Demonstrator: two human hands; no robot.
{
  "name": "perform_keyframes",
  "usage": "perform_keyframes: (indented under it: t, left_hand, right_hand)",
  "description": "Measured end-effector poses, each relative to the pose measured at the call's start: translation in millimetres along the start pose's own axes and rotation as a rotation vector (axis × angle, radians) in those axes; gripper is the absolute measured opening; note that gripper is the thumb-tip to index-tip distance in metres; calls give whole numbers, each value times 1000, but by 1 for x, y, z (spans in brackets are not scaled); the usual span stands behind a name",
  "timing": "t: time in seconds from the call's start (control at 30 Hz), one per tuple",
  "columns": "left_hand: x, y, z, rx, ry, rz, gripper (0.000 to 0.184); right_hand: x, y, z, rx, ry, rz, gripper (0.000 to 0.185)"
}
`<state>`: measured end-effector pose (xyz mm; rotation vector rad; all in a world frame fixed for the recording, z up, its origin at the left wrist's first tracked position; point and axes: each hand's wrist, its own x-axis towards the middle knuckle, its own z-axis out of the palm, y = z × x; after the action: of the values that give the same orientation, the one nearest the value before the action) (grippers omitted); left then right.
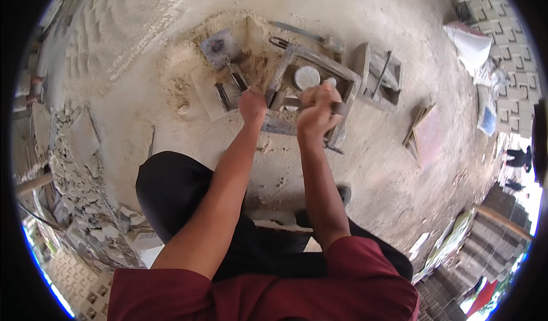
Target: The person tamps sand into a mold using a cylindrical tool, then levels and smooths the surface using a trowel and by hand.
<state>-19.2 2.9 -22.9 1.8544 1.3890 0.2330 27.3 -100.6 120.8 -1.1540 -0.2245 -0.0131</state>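
Note:
My left hand [253,105] is closed at the end of a dark handle that runs to a square-bladed trowel [220,48], which rests on loose sandy powder. Just right of that hand stands a worn rectangular mould frame [279,125]. Over the frame's near right part is my right hand [318,112], blurred, its fingers curled around something I cannot make out. A short dark bar [341,108] shows beside its fingers. Within the frame, a round whitish disc [307,77] lies beyond the right hand, and a small pale knob [331,82] shows by the fingertips.
Right of the frame sits a box [365,55] with a bar across it. A long flat blade [297,31] lies behind. Thin boards [427,135] lie farther right. Broken rubble [85,167] is at left, and white sacks [471,47] stand at the far right.

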Motion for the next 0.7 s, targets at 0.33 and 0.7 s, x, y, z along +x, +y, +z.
perform_keyframes:
  t: [0.33,0.7]
  left_hand:
    - [3,5,8,0,35,35,52]
    - [4,2,3,-16,61,56,51]
  right_hand:
    - [-15,2,6,-400,-90,-116,43]
    - [-17,-1,-5,-168,-221,-105,44]
